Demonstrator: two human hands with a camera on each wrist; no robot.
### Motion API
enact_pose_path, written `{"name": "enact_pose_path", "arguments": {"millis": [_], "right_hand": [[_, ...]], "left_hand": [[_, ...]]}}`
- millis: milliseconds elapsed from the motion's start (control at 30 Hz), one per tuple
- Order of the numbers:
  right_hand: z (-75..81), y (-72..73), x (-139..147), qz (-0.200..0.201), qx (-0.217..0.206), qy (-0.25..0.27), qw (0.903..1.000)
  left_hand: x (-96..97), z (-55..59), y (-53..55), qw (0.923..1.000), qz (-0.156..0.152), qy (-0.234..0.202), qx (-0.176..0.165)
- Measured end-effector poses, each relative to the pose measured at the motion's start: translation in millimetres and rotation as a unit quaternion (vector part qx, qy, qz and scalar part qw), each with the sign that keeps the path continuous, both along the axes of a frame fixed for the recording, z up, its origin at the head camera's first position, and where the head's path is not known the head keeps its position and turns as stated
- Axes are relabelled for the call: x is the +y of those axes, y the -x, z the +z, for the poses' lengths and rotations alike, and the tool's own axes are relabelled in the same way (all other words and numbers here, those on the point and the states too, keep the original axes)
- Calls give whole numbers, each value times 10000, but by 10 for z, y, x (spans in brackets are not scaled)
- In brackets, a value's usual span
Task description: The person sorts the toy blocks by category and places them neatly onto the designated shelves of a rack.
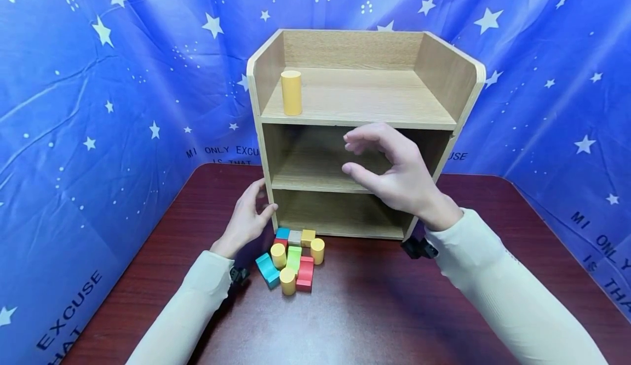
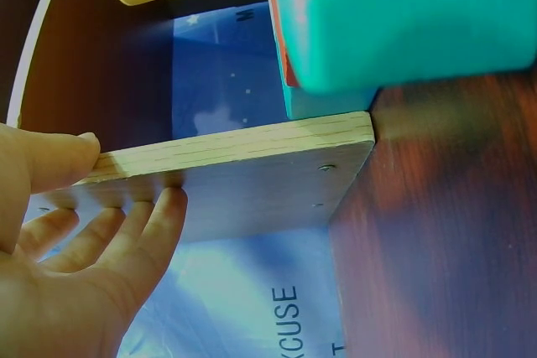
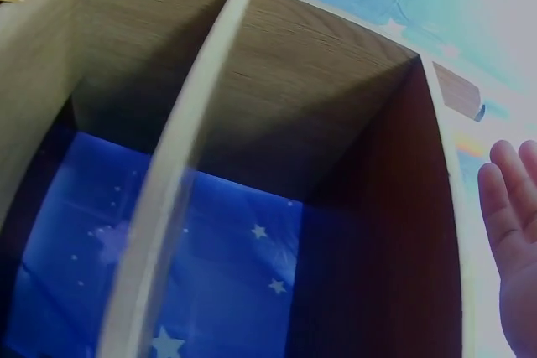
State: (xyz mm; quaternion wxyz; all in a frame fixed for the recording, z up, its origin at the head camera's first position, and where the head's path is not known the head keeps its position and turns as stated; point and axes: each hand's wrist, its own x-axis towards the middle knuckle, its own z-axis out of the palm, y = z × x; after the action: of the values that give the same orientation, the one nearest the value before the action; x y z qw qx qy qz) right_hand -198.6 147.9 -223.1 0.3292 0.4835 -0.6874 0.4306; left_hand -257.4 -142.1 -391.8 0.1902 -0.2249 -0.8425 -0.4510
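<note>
A small wooden shelf unit (image 1: 365, 97) stands on the table. My left hand (image 1: 246, 218) holds the front edge of its left side panel (image 2: 243, 142), thumb on the edge and fingers against the outer face. In front of the middle compartment my right hand (image 1: 399, 176) hovers, fingers and thumb curved apart with nothing between them; the right wrist view shows part of that hand (image 3: 513, 232). One yellow cylinder (image 1: 292, 94) stands upright on the top board, near its front left corner.
Several toy blocks lie close together by the shelf's front left foot: yellow cylinders (image 1: 288, 281), a red curved block (image 1: 305, 273), a teal one (image 1: 268, 271), a green one (image 1: 293, 257) and small cubes (image 1: 308, 237). A blue starred curtain (image 1: 148, 69) hangs around the dark red table (image 1: 374, 304).
</note>
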Motion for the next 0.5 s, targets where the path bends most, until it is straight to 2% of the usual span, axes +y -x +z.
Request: {"name": "enact_pose_path", "arguments": {"millis": [200, 500], "right_hand": [[-192, 18, 19, 135, 224, -274, 9993], [-482, -54, 1, 127, 128, -452, 9988]], "left_hand": [[7, -6, -6, 9999, -11, -60, -97], [9, -17, 14, 10000, 6, -16, -39]]}}
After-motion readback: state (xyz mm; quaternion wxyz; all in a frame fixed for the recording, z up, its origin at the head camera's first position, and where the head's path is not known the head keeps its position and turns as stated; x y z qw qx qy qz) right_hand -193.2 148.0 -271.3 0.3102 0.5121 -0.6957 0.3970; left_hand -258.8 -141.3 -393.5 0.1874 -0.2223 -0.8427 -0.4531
